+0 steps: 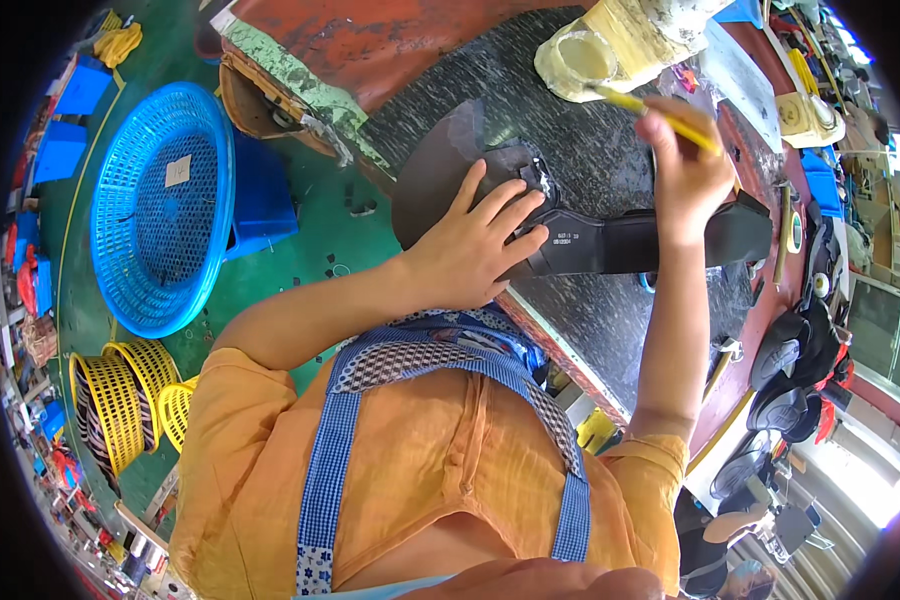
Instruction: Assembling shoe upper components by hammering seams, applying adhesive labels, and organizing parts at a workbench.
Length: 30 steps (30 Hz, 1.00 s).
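My left hand (475,240) lies spread over a black leather piece (575,245), fingers apart, pressing it to the dark speckled worktop (610,345). The piece has a broad, rounded part at the left and a long strip running right, under my right wrist. Pale print marks the strip. My right hand (685,170) is closed around a brush with a yellow handle (685,130). Its far end points left, at the rim of a glue-crusted, yellowish pot (560,75). Whether the bristles touch the pot, I cannot tell.
A large blue basket (160,200) stands at the left, with yellow baskets (120,400) nearer me. A second crusted container (810,120) and a roll of tape (794,232) are at the right. Black shoe parts (785,380) lie along the right side.
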### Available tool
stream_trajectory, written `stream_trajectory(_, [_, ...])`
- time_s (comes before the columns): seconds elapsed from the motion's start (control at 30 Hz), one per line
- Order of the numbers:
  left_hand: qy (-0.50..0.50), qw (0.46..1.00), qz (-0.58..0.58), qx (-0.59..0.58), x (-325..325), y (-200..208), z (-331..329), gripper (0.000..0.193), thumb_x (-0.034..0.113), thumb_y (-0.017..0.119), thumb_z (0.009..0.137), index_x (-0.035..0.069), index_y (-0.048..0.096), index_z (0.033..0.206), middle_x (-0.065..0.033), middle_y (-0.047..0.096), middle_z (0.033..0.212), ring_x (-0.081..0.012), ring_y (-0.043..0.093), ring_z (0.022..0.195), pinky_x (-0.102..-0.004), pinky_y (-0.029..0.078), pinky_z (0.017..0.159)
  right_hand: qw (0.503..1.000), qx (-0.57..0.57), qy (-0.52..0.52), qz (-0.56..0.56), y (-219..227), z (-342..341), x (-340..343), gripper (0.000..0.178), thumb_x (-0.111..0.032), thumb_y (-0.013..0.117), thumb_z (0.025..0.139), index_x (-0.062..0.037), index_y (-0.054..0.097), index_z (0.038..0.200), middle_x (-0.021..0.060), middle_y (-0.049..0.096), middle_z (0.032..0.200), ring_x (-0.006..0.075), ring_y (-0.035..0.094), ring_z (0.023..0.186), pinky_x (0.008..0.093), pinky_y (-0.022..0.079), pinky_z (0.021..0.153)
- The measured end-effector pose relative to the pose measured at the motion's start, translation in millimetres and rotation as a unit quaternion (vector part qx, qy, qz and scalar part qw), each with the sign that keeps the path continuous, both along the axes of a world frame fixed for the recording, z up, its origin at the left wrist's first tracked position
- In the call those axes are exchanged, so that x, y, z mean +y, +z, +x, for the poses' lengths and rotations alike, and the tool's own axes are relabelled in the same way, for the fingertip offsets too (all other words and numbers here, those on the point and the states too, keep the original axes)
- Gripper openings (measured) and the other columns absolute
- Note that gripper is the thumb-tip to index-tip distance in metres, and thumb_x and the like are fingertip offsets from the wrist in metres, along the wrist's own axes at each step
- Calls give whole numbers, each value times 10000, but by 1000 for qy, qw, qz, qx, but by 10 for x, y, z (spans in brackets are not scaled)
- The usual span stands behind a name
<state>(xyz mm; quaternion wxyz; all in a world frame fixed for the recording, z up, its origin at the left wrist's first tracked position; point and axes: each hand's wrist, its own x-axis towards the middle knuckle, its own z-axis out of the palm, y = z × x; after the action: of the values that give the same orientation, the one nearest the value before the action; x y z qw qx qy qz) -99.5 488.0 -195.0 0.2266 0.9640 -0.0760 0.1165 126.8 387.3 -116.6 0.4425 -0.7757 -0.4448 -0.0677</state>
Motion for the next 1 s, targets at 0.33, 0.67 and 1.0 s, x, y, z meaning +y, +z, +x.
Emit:
stream_trajectory(0.33, [-1, 1000, 5, -3, -16, 66, 3, 643, 347, 765, 729, 113, 577, 1297, -193, 440, 1444, -363, 364, 1380, -695, 175, 1132, 993, -73, -70, -69, 110, 559, 381, 335, -276, 633, 991, 12, 664, 822, 57, 646, 564, 90, 571, 474, 256, 453, 490])
stream_trajectory(0.67, [-2, 1000, 5, 5, 4, 15, 4, 639, 354, 766, 731, 116, 579, 1294, -192, 433, 1452, -361, 356, 1389, -691, 163, 1139, 982, 131, -52, 125, -148, 293, 460, 285, -269, 595, 1016, 0, 644, 939, 60, 641, 566, 97, 605, 481, 232, 477, 456])
stream_trajectory(1.0, [3, 1000, -24, 9, -20, -21, -79, 743, 287, 834, 648, 128, 563, 1321, -174, 399, 1492, -359, 342, 1406, -677, 149, 1158, 987, 46, -146, 41, -244, 206, -81, 229, -202, 584, 1017, 3, 656, 945, 55, 652, 607, 88, 606, 504, 236, 465, 484])
